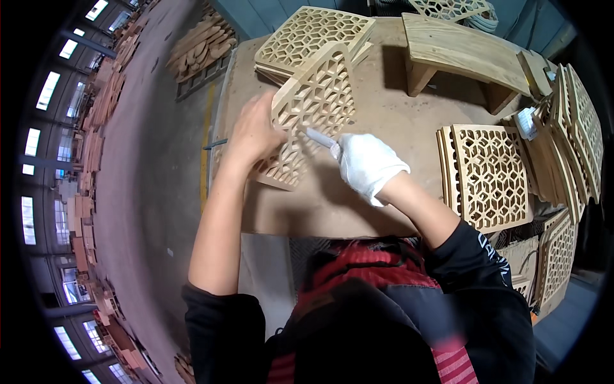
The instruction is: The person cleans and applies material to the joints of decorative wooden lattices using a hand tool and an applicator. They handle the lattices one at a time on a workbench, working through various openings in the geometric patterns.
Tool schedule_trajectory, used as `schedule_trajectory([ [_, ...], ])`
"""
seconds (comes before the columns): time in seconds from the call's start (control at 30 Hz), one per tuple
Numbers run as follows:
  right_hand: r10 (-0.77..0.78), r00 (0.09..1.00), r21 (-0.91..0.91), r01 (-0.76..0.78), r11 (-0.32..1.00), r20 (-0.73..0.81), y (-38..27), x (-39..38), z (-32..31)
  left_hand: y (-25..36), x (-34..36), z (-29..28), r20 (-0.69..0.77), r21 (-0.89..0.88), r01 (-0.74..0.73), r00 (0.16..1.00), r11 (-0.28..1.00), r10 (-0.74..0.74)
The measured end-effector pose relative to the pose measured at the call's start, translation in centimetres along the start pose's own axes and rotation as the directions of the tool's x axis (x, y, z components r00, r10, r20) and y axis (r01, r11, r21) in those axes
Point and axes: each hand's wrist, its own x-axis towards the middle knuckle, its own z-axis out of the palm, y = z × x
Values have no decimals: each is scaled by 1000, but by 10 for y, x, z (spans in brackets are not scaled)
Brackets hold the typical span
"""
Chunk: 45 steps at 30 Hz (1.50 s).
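Note:
My bare left hand (254, 131) is closed on the left edge of a pale wooden lattice panel (318, 96), which is tilted up on its edge over the table. In my right hand (371, 165), which wears a white glove, is a narrow grey stick-like tool (318, 137). Its tip meets the panel's cut-outs near the middle; the exact contact is blurred. The fingers of my left hand behind the panel are partly hidden.
Stacked lattice panels (313, 38) lie at the table's far left, with another stack (492, 176) on the right. A low wooden bench (467, 54) stands at the far right. More panels (575, 128) lean along the right edge. Wooden pieces (203, 48) sit beyond the table's left side.

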Motion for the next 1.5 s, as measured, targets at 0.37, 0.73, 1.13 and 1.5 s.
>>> schedule_trajectory([
  [0.37, -174, 981, -119, 163, 979, -90, -30, 14, -13, 2, -5, 1, -19, -120, 50, 998, 992, -52],
  [0.73, -292, 952, -305, 254, 918, -88, -51, 62, 14, -1, -7, 13, -67, -22, -4, 998, 1000, 2],
  [1.13, -331, 930, -214, 295, 931, -161, -44, 63, 19, 6, -6, -1, -24, 43, 75, 997, 996, -74],
  [1.5, -312, 943, -196, 286, 938, -117, -41, 47, 16, 9, -10, 1, -19, -4, 64, 998, 998, -64],
])
